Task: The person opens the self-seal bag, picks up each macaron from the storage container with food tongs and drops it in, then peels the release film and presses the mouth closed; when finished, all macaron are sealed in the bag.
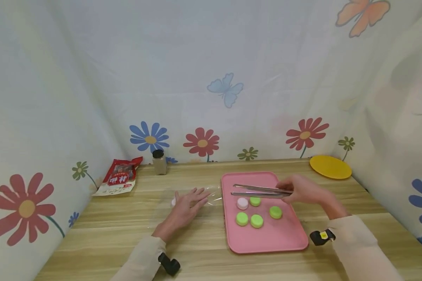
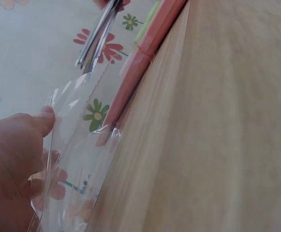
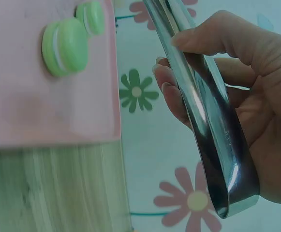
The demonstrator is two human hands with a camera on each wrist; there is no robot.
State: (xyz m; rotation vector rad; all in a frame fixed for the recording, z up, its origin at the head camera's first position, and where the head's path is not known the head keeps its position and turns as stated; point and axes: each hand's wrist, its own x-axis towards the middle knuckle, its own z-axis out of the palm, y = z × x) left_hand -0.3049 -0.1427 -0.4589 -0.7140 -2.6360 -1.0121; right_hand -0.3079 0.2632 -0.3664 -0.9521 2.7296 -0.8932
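The right hand (image 1: pixel 304 189) grips metal tongs (image 3: pixel 193 92) between thumb and fingers, their two arms slightly apart above the pink tray (image 1: pixel 267 240). To the tray's left, the left hand (image 1: pixel 184 208), fingers extended and spread, touches a clear plastic bag (image 1: pixel 215 197); a pale round piece (image 1: pixel 173 202) there is partly hidden by it. On the tray sit four green macarons (image 1: pixel 256 221) and a pale pink one (image 1: pixel 242 203). Behind the tray to its left stand a dark-capped jar (image 1: pixel 160 165) and, farther left, a red-and-white packet (image 1: pixel 118 177); a yellow plate (image 1: pixel 330 167) lies behind it to its right, all on the wooden counter (image 1: pixel 197 253).
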